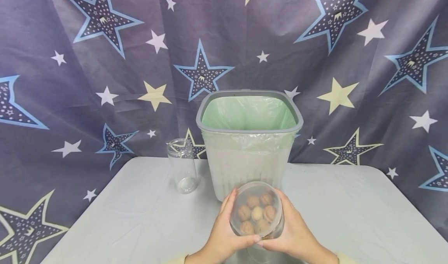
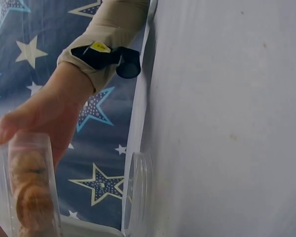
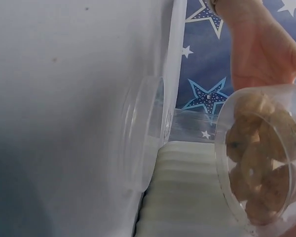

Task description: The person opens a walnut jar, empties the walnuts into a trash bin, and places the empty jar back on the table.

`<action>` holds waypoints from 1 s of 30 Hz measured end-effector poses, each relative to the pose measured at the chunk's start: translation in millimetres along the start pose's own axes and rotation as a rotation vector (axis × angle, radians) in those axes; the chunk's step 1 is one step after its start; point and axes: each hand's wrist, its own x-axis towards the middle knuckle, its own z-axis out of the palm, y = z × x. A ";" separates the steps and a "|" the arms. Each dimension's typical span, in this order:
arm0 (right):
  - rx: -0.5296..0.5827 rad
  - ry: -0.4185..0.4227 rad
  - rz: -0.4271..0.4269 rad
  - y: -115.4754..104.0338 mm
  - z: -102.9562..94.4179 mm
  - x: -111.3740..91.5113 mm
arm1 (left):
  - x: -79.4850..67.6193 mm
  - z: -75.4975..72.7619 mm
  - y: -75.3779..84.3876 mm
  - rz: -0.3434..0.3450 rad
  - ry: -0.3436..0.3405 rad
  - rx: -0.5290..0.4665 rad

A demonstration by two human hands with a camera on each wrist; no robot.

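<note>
Hands [image 1: 224, 233] [image 1: 295, 232] — two — round one container [image 1: 256, 212]

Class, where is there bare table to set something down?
Right of the bin and right hand, to the table edge; also left of the left hand, in front of the clear jar. Crowded: the middle, with bin, hands, walnut container and clear round item.

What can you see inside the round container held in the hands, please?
Several walnuts show through the translucent container. They overlap, and the left hand and right hand cover parts of its sides, so the full count is hidden.
</note>
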 end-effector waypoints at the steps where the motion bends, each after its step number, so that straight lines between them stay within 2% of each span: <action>1: -0.008 0.008 0.014 -0.1 0.9 -0.8 | -0.1 0.3 0.7 -0.010 0.000 0.008; 9: -0.080 0.029 0.097 0.5 8.7 -8.1 | -1.2 1.7 2.6 -0.088 -0.021 0.063; 15: -0.078 0.038 0.099 -0.3 9.4 -9.1 | -1.7 -1.1 -0.6 -0.060 -0.059 0.058; 20: -0.065 0.040 0.074 -2.9 7.0 -9.3 | -2.1 -9.3 -3.1 0.015 -0.094 0.023; 24: -0.049 0.039 0.071 -6.0 3.8 -9.3 | -2.0 -17.8 -6.7 0.132 -0.108 0.006; 28: -0.023 0.043 0.070 -7.3 0.3 -8.2 | 4.0 -26.6 -12.4 0.236 -0.128 -0.082; 30: -0.011 0.043 0.071 -7.5 -0.9 -8.0 | 9.6 -31.9 -14.8 0.265 -0.158 -0.142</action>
